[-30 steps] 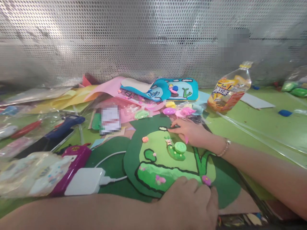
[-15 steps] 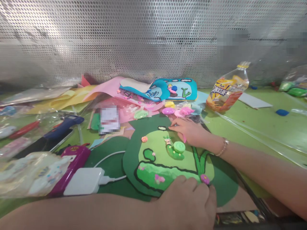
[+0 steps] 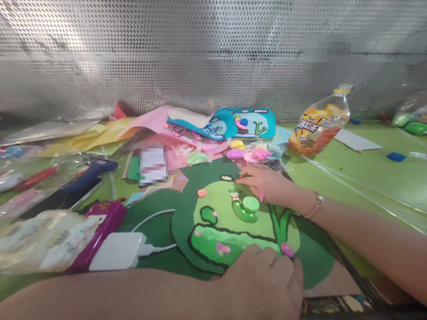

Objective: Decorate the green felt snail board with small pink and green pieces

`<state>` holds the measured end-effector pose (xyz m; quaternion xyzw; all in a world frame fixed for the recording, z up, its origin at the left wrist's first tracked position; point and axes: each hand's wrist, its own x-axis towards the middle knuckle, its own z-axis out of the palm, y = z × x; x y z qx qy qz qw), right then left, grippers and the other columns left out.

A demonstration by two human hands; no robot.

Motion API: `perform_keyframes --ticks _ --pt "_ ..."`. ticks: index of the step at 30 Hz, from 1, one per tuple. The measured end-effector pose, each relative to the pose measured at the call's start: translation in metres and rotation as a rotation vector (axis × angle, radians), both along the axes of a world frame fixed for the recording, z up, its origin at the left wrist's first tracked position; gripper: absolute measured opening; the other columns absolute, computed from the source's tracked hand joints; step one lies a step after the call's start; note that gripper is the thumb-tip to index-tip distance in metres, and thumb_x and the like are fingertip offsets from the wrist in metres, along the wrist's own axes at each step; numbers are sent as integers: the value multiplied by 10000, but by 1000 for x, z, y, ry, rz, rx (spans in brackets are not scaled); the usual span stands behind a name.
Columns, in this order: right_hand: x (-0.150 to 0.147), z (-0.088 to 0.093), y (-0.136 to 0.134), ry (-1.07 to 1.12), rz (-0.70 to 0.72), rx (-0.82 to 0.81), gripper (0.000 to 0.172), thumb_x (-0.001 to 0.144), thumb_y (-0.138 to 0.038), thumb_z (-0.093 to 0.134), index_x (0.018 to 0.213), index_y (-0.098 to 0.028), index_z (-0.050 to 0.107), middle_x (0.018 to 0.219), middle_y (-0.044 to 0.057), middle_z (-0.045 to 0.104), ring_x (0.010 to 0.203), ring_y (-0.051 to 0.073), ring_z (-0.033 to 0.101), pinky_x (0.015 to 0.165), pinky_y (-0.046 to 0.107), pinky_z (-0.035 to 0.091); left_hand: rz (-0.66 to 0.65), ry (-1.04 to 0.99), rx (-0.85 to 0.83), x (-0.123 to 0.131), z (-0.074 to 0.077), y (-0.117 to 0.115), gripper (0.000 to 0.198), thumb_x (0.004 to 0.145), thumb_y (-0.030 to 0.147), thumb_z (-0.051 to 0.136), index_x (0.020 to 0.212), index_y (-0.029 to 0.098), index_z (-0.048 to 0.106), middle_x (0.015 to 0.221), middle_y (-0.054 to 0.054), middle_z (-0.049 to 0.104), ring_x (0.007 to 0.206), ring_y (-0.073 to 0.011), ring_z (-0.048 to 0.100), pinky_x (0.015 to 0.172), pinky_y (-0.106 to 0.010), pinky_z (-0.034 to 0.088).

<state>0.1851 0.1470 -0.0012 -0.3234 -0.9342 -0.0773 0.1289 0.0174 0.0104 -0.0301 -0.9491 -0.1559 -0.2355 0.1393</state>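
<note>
A green paper-and-clay picture [image 3: 220, 195] lies flat before me, with a clay snail [image 3: 245, 209], small flowers and black outlines. Curled over its lower edge is my left hand [image 3: 263, 280], knuckles up and fingertips hidden. My right hand [image 3: 270, 182] reaches in from the right, its fingers drawn together with the tips at the picture's top edge, beside a small pale cloud [image 3: 227, 178]. A bit of pink [image 3: 261, 194] shows under that palm; whether the hand grips it is unclear. A purple clay flower [image 3: 287, 250] sits close to my left hand.
A tilted drink bottle [image 3: 320, 124] stands at the back right. Bagged clay lumps [image 3: 248, 153] and a blue clay picture [image 3: 256, 124] lie behind. On the left are a white charger [image 3: 118, 251] with cable, a purple-ended packet [image 3: 103, 226] and a blue-handled tool [image 3: 88, 175].
The whole view has shifted slightly, moving everything a little to the right. Both hands keep nearly the same places on the green picture.
</note>
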Motion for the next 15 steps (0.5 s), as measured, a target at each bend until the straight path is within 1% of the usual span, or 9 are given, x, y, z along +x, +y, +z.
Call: perform_keyframes --ticks 5,11,15 --pt "0 0 0 2 13 -41 347 833 -118 470 1111 -179 669 1076 127 614 974 246 566 873 431 438 2 45 -1 0 2 -1 340 935 243 343 1165 38 488 720 -36 460 614 -144 465 483 -276 262" --pt "-1 -1 0 2 10 -54 360 835 -99 464 1125 -180 660 1116 124 602 994 243 558 911 443 426 12 -16 1 0 1 -1 350 921 244 365 1168 40 505 738 -32 457 615 -153 465 480 -292 265" --pt "0 -3 0 -19 5 -59 390 829 -84 461 1164 -169 640 1138 133 585 1012 247 554 899 434 435 17 -22 -15 0 1 -2 359 924 272 357 1156 44 509 731 -30 456 608 -152 458 474 -300 266"
